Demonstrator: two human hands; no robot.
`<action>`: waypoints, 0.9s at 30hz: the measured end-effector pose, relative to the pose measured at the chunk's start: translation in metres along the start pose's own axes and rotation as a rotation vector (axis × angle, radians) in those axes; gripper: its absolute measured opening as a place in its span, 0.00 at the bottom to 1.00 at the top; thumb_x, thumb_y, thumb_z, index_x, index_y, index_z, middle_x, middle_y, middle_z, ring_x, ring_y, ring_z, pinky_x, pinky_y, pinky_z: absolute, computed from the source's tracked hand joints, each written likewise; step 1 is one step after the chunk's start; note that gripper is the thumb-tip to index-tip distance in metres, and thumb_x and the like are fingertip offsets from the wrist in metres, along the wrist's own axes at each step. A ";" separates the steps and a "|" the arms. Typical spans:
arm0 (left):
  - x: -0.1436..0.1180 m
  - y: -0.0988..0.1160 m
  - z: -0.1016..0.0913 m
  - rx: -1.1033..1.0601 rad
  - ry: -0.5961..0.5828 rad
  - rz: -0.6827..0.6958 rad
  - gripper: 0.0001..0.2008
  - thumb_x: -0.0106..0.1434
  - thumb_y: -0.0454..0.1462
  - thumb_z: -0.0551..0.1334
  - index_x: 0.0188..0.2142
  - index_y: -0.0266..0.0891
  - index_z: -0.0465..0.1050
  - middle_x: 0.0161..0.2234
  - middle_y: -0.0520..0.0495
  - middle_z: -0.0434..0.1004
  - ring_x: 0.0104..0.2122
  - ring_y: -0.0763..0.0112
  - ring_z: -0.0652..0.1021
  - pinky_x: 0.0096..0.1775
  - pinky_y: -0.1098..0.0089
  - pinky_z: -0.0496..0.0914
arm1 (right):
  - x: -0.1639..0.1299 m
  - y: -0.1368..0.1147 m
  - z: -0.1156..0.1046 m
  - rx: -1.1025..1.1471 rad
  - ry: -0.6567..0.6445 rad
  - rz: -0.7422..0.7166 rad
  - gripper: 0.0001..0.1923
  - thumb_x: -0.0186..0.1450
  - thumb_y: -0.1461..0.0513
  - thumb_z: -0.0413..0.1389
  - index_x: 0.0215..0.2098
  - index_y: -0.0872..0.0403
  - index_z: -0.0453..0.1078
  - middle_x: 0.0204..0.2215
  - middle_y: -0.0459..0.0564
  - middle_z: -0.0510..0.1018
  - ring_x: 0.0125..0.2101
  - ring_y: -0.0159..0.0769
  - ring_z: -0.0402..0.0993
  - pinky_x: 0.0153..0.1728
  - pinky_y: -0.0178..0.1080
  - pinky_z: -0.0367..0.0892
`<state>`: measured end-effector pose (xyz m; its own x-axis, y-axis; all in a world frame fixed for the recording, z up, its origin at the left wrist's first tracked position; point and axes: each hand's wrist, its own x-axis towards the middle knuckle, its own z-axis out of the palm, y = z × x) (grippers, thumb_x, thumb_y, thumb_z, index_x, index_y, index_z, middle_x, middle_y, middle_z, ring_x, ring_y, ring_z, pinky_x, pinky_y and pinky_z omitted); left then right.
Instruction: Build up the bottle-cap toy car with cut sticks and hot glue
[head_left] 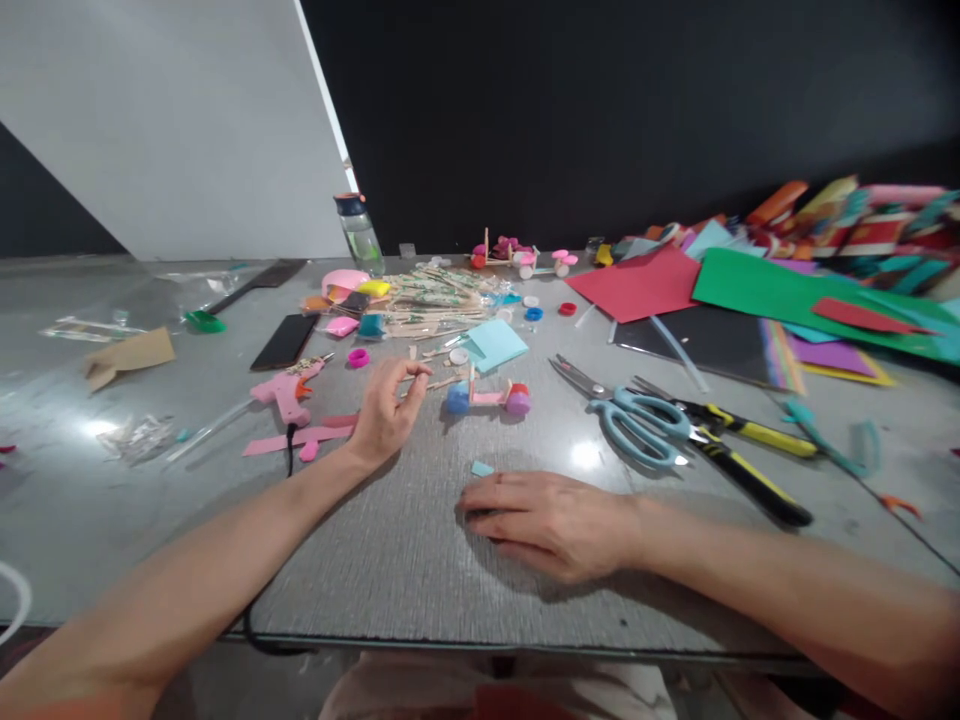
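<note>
My left hand (386, 408) rests on its edge on the grey table, its thumb a little apart from loosely bent fingers and nothing visible in it. Just right of it stands a small toy car (489, 398) of wooden sticks with blue, red and purple clay-like wheels. Palm down, my right hand (551, 522) lies on the table with fingers stretched to the left. Beside its fingertips is a small light-blue paper piece (482, 468). Whatever is under that palm is hidden. A folded light-blue paper (496, 345) lies behind the car.
Left are a pink glue gun (285, 395), pink strips (300, 438) and a black phone (283, 342). Blue-handled scissors (637, 425) and yellow-black pliers (742, 470) lie right. Wooden sticks (435, 290), a water bottle (360, 235) and coloured sheets (810, 300) sit farther back.
</note>
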<state>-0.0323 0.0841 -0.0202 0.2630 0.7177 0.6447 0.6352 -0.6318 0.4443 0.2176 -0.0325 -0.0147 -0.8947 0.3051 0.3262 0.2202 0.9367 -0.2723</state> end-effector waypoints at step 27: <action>-0.007 0.026 0.003 0.509 -0.387 0.627 0.17 0.75 0.40 0.54 0.55 0.31 0.72 0.31 0.43 0.81 0.29 0.62 0.80 0.27 0.63 0.69 | -0.015 0.060 -0.012 -0.300 0.318 0.628 0.18 0.70 0.65 0.55 0.57 0.59 0.68 0.51 0.59 0.79 0.50 0.52 0.73 0.55 0.53 0.69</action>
<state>-0.0157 0.0632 -0.0152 0.8381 0.3914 0.3800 0.5137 -0.8007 -0.3083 0.2490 0.0213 -0.0252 -0.4214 0.7882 0.4485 0.7875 0.5633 -0.2501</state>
